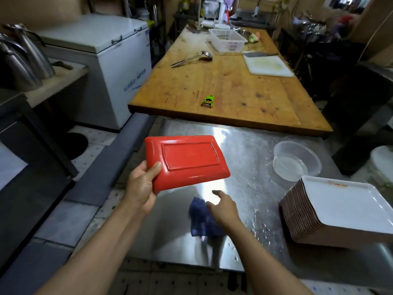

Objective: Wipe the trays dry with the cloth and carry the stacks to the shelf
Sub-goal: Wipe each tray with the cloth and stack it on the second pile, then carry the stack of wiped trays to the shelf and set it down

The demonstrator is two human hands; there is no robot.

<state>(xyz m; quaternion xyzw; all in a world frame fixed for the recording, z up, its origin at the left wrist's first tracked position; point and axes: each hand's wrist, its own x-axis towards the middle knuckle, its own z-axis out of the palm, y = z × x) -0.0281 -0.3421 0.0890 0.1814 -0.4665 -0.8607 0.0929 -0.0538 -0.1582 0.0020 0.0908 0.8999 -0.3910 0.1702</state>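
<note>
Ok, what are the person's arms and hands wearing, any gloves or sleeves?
No gloves: the left hand and right hand are both bare. No sleeves show either; both forearms are uncovered up to the picture's lower edge. No watch, rings or bands are visible on either wrist.

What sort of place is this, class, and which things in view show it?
Probably a restaurant kitchen: a steel counter bears a tall stack of trays, and a long wooden table holds a ladle and cutting board.

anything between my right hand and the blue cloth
Nothing visible. The right hand reaches down right over the blue cloth on the steel table; whether they touch is unclear. The left hand holds the red tray off to the side.
</note>
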